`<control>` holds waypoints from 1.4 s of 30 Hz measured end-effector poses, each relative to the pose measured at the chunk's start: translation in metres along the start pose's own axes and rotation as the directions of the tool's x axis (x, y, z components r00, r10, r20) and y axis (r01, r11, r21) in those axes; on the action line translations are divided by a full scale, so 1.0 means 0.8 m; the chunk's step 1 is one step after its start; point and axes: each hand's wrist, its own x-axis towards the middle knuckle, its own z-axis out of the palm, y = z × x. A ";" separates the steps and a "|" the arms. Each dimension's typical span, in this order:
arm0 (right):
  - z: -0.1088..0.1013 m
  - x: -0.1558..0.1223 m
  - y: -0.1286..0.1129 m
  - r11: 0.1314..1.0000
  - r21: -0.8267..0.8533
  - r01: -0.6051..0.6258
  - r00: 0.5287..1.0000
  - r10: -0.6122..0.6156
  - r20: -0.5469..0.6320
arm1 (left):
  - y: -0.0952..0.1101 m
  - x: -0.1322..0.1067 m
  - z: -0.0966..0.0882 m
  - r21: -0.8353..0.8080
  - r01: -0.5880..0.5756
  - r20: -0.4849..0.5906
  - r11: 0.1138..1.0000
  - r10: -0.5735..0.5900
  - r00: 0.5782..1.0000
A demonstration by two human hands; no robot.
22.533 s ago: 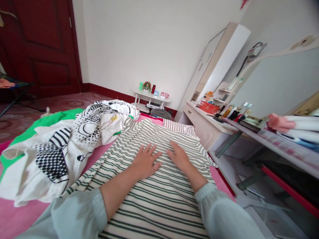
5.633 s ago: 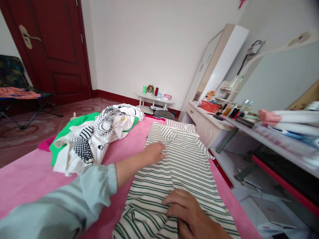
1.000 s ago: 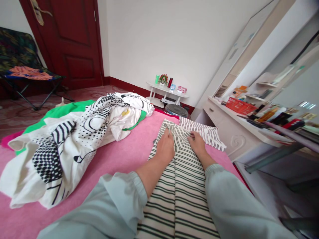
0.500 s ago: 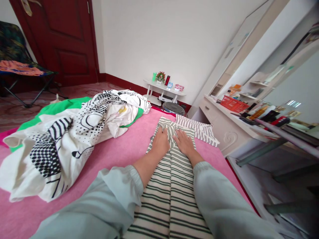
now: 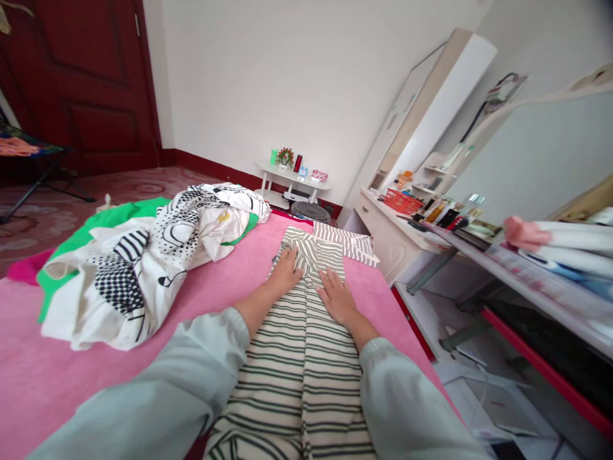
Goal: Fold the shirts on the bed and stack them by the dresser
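A pair of cream trousers with dark stripes [image 5: 282,358] lies lengthwise over the pink bed, waist at the far end and legs side by side towards me. My left hand [image 5: 286,271] rests on the upper left of the trousers with its fingers stretched out. Opposite it, my right hand [image 5: 338,297] lies flat on the upper right part, fingers spread. Creases run through the cloth between both hands. Just past the waist is another striped garment [image 5: 359,246], pale with dark stripes, partly hidden by the trousers.
A crumpled white, black and green bedcover [image 5: 163,255] heaps on the left of the pink bed [image 5: 201,297]. To the right are a dressing table [image 5: 371,220] with a red basket [image 5: 402,201] and a grey-edged table [image 5: 483,262]. A low white stand [image 5: 292,176] is by the wall.
My left hand has gone from bunched fingers to stretched-out fingers on the cloth. My right hand has slid slightly nearer to me. The view has turned to the right.
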 end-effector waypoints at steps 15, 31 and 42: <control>-0.016 -0.146 -0.026 0.992 0.059 0.115 0.991 -0.111 -0.069 | 0.072 -0.179 -0.075 0.139 -0.335 0.348 0.932 0.270 0.897; -0.065 -0.203 -0.055 0.873 0.335 0.356 0.934 -0.326 -0.143 | 0.074 -0.218 -0.167 -0.312 -0.283 0.473 0.907 0.406 0.782; -0.076 -0.311 -0.015 0.758 0.429 0.492 0.847 -0.530 -0.035 | 0.103 -0.243 -0.247 -0.240 -0.466 0.695 0.852 0.486 0.530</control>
